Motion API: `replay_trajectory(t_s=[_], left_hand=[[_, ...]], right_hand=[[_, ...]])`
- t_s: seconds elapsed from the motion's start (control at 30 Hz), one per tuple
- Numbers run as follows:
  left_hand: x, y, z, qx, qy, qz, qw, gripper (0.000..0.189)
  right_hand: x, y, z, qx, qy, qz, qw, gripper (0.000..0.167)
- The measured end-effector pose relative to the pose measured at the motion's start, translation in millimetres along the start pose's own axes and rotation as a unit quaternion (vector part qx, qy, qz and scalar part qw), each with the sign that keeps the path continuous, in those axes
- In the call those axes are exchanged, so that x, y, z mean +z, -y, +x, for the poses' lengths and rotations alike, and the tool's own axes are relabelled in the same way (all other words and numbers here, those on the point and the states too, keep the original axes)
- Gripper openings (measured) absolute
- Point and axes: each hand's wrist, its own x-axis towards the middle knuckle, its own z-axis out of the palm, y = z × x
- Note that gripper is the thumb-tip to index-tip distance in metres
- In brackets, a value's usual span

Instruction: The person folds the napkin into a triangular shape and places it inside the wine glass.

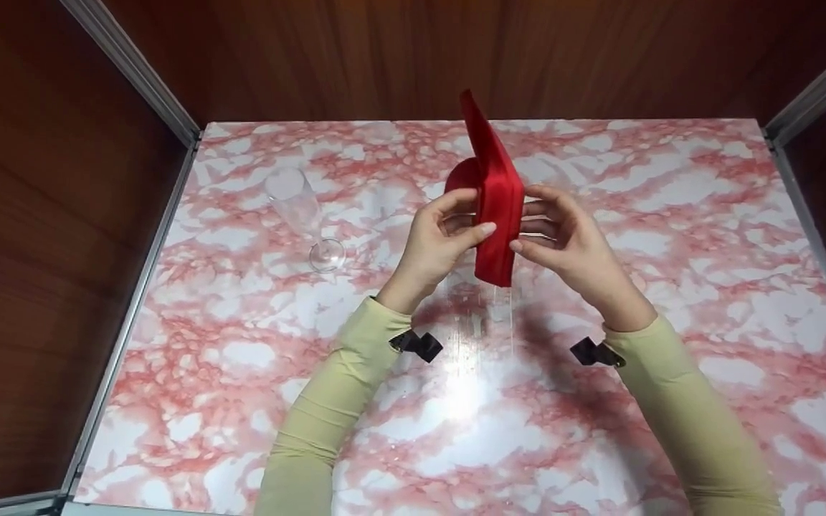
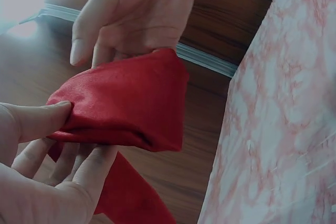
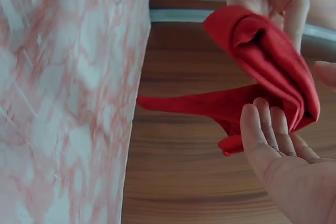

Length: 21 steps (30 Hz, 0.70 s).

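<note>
A folded red cloth napkin (image 1: 500,208) is held up above the table, with a pointed flap rising at its far end and a rounded fold at its left. My left hand (image 1: 436,240) pinches its left side, thumb on the near face and fingers behind, as the left wrist view of the napkin (image 2: 126,103) shows. At the other side, my right hand (image 1: 567,233) has its fingers nearly straight against the cloth. The right wrist view shows those fingers (image 3: 268,129) touching a layered fold, with the thumb standing away from it.
A clear champagne flute (image 1: 295,204) stands upright on the table, left of the hands. The table (image 1: 241,401) has a red and white marbled top. Brown wood-grain panels (image 1: 384,57) with metal edge strips enclose it at the back and sides.
</note>
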Motion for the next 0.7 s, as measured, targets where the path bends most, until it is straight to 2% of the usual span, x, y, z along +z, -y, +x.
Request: replay_trajectory(t_s=[0.17,0.33,0.63,0.7], left_hand=[[0.3,0.3,0.9,0.039,0.008,0.032,0.9987,0.041],[2.4,1.6,0.3,0.057,0.023,0.046,0.997,0.042],[5.3,3.5,0.9,0.057,0.039,0.044,0.9966,0.043],[6.9,-2.2,-2.1,0.051,0.041,0.044,0.9969,0.042]], right_hand=[[2.9,3.0,1.9,0.028,-0.011,-0.003,0.9995,0.059],[4.1,4.8,4.1,0.023,-0.02,0.008,0.9995,0.051],[1.8,7.4,6.4,0.048,-0.052,0.068,0.9952,0.05],[1.4,7.0,7.3,0.053,-0.051,0.078,0.9942,0.049]])
